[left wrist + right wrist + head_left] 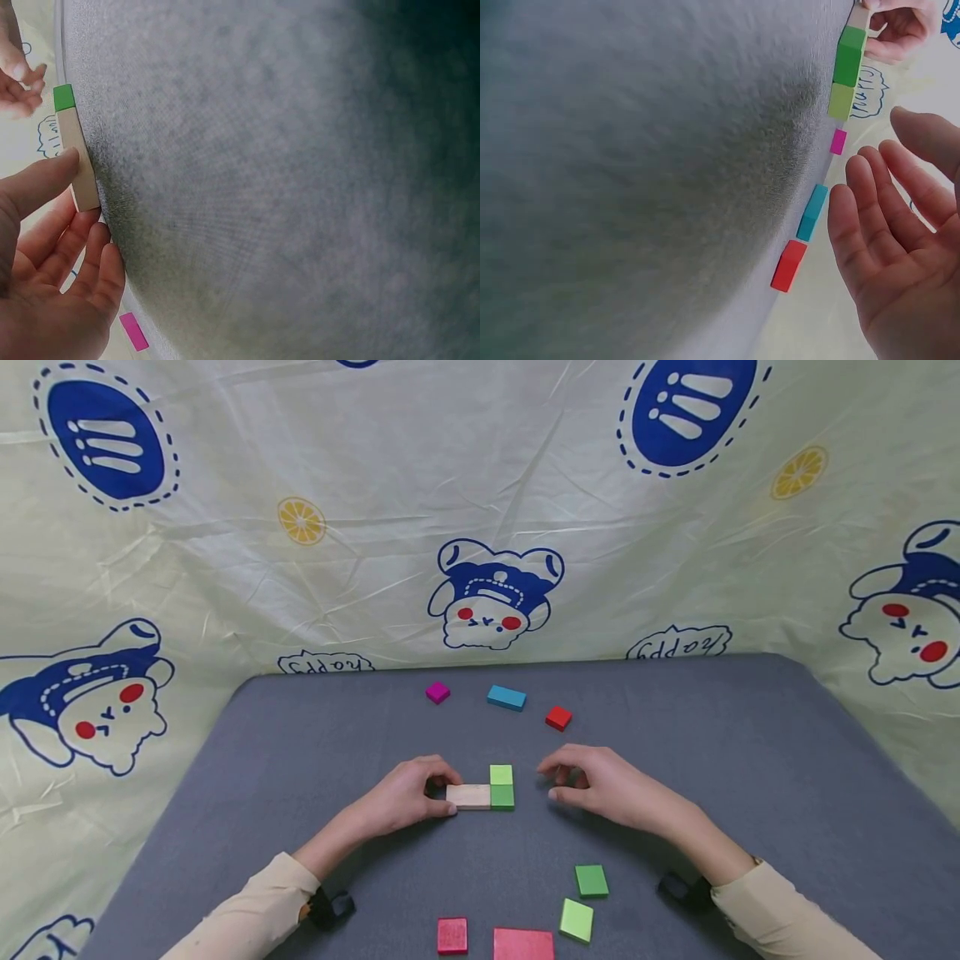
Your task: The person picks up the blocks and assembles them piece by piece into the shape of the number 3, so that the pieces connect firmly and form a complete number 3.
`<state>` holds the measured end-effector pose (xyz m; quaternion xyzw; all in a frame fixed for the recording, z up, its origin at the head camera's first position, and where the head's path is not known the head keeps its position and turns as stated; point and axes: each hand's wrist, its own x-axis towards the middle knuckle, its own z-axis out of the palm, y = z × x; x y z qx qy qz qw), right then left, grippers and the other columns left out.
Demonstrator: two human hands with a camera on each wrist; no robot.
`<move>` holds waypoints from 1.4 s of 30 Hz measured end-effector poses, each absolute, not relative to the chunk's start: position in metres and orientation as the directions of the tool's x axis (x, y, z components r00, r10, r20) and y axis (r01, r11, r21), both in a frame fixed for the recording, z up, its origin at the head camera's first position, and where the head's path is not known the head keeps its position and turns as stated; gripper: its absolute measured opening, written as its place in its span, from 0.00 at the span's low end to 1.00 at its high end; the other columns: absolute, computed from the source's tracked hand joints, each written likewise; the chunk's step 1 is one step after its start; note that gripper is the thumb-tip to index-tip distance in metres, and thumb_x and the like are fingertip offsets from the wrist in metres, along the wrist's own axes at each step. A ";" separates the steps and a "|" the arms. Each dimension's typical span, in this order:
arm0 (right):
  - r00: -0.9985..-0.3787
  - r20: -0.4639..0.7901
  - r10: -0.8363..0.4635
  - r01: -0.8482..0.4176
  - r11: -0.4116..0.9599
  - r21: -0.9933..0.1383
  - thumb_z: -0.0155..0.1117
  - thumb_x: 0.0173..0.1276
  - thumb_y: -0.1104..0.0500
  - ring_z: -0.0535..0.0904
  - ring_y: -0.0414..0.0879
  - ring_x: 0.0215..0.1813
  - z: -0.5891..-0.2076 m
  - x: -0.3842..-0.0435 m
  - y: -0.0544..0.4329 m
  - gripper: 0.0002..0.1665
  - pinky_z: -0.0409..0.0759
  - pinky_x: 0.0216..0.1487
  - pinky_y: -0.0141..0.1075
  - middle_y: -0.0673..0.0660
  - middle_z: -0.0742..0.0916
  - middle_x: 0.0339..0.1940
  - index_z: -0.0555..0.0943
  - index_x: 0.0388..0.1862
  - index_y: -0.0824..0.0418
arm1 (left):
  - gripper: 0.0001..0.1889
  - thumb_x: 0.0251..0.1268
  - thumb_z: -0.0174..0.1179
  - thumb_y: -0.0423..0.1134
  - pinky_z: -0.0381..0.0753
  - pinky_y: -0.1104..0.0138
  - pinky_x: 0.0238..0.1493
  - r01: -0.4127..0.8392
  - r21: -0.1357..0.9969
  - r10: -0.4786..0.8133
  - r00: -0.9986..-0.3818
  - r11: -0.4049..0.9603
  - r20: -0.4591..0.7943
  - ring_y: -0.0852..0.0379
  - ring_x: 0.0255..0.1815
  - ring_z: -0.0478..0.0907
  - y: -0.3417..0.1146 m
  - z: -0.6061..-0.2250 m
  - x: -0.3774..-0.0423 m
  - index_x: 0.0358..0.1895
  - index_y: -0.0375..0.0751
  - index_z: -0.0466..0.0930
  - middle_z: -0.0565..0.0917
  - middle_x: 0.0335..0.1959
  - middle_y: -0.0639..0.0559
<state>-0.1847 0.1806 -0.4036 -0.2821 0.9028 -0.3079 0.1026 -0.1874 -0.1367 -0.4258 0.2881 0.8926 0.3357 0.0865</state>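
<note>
My left hand (414, 789) pinches the left end of a plain wooden block (468, 797), thumb on the near side and fingertips at the far side. The block's right end meets a green block (502, 797), and a light green block (501, 774) sits right behind that one. In the left wrist view the thumb lies along the wooden block (78, 169). To the right of the green pair, my right hand (600, 783) holds nothing. Its fingers are loosely bent, thumb apart from them, as the right wrist view also shows.
Toward the back lie a magenta block (438, 692), a blue block (506, 697) and a red block (558, 718). Nearer me are another green block (592, 881), another light green block (576, 920), a small pinkish-red block (452, 936) and a larger one (523, 944). A patterned cloth (390, 585) hangs behind the table.
</note>
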 end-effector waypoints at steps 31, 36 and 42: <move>-0.761 0.037 -0.647 -0.491 0.538 -0.685 0.70 0.65 0.49 0.77 0.38 0.45 -0.410 -0.105 0.225 0.18 0.77 0.42 0.34 0.41 0.81 0.45 0.80 0.54 0.46 | 0.13 0.58 0.70 0.34 0.73 0.61 0.45 0.465 0.638 0.579 -0.814 0.613 0.037 0.57 0.42 0.74 -0.137 -0.426 -0.188 0.46 0.44 0.84 0.79 0.40 0.57; -0.760 -0.046 -0.648 -0.428 0.552 -0.715 0.70 0.64 0.48 0.75 0.37 0.45 -0.414 -0.102 0.227 0.19 0.77 0.42 0.34 0.39 0.80 0.45 0.80 0.53 0.43 | 0.13 0.58 0.70 0.34 0.73 0.61 0.45 0.463 0.638 0.577 -0.816 0.615 0.036 0.57 0.42 0.74 -0.137 -0.425 -0.188 0.46 0.44 0.84 0.79 0.39 0.58; -0.756 -0.090 -0.648 -0.391 0.558 -0.732 0.71 0.63 0.51 0.75 0.36 0.44 -0.417 -0.101 0.228 0.19 0.76 0.41 0.34 0.39 0.80 0.44 0.80 0.53 0.42 | 0.13 0.58 0.70 0.34 0.73 0.61 0.45 0.458 0.646 0.574 -0.818 0.611 0.037 0.57 0.42 0.73 -0.137 -0.426 -0.187 0.46 0.44 0.84 0.79 0.39 0.58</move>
